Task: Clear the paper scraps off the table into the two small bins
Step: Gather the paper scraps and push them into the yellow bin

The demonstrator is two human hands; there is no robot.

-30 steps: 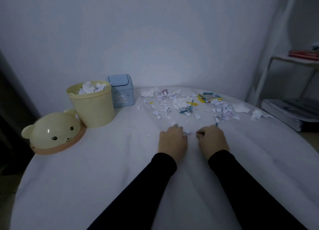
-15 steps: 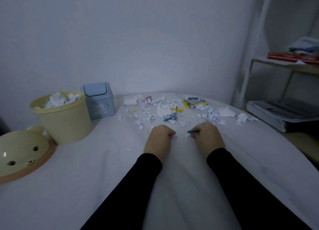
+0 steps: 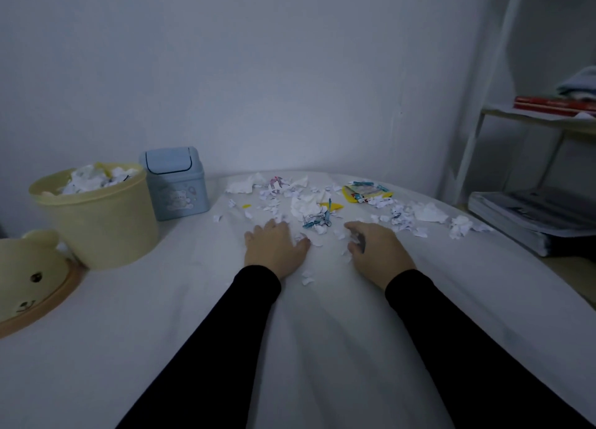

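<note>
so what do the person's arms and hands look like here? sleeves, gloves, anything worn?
Both arms wear plain black long sleeves, snug, ending at the wrists, with no visible markings. The left hand and right hand are bare: no gloves. No rings, watch or bands show in this dim view.

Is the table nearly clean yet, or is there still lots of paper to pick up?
Not yet. The yellow bin is already heaped with crumpled paper, lid off beside it. The left hand lies flat on scraps and the right hand curls over some. Lots of paper scraps remain across the table. The blue bin stands closed.
</note>
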